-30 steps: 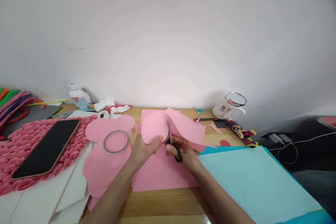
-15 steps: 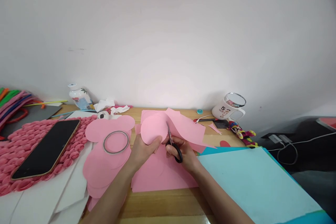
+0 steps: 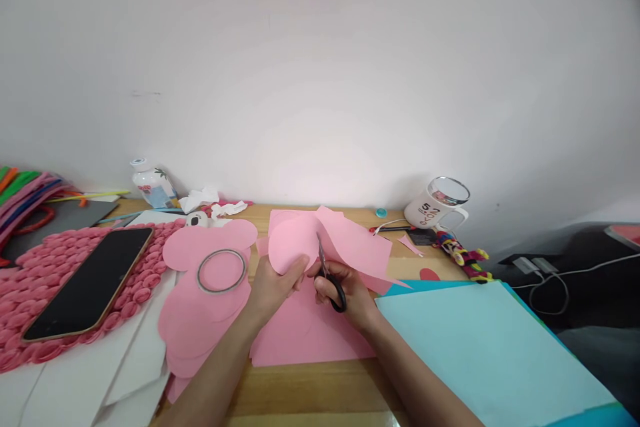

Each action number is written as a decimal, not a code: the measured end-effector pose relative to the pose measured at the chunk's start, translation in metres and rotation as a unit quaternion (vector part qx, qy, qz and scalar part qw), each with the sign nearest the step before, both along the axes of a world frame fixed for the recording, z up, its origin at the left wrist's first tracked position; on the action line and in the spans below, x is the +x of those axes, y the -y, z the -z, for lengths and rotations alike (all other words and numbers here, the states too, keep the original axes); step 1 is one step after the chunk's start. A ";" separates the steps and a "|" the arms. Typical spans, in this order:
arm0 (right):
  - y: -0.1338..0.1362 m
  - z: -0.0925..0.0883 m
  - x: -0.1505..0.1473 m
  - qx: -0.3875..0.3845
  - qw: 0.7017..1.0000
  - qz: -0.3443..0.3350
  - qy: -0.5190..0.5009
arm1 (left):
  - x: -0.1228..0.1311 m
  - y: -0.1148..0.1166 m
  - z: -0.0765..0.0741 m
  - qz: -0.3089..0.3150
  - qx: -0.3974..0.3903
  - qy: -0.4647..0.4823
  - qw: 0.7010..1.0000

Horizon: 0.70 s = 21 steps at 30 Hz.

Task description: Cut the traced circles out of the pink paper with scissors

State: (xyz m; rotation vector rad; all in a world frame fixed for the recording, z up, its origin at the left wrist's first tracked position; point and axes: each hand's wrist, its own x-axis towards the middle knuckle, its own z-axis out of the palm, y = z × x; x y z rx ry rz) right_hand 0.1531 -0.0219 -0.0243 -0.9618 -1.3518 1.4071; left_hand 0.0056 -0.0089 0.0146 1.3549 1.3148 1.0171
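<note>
My left hand (image 3: 274,285) pinches a sheet of pink paper (image 3: 293,240) by its near edge, thumb on top. The paper's left part has a rounded outline, and a strip curls away to the right. In my right hand (image 3: 350,293) is a pair of scissors (image 3: 338,293) with black handles, their blades pointing away from me into the paper at the curve's right side. Under both hands lies a stack of pink sheets (image 3: 315,340). Left of it are cut pink paper shapes (image 3: 195,320) with rounded lobes, and a ring (image 3: 201,273) rests on them.
A phone (image 3: 90,283) lies on a pink textured mat (image 3: 30,267) at left, over white sheets (image 3: 95,373). A white bottle (image 3: 154,185) and crumpled tissue (image 3: 199,200) stand by the wall. At right are light-blue sheets (image 3: 490,347), a mug (image 3: 427,210) and a small colourful figure (image 3: 463,257).
The rounded part of the paper has bent slightly in my left hand. The scissors have shifted a little; both hands keep their holds.
</note>
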 end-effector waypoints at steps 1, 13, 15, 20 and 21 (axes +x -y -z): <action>0.000 0.000 0.000 -0.005 1.000 0.001 0.001 | 0.000 0.000 0.001 -0.010 0.000 -0.012 1.000; -0.004 -0.004 0.005 0.003 1.000 0.001 -0.014 | -0.002 -0.004 0.003 0.006 -0.021 -0.034 0.999; -0.004 -0.006 0.004 0.009 1.000 0.001 -0.009 | -0.002 -0.005 0.004 0.003 -0.018 -0.034 0.999; -0.004 -0.007 0.004 0.020 1.000 0.000 0.011 | -0.002 -0.003 0.002 -0.002 -0.024 -0.034 0.999; -0.004 -0.006 0.005 0.022 1.000 0.002 0.015 | -0.002 -0.003 0.001 -0.009 -0.021 -0.036 0.999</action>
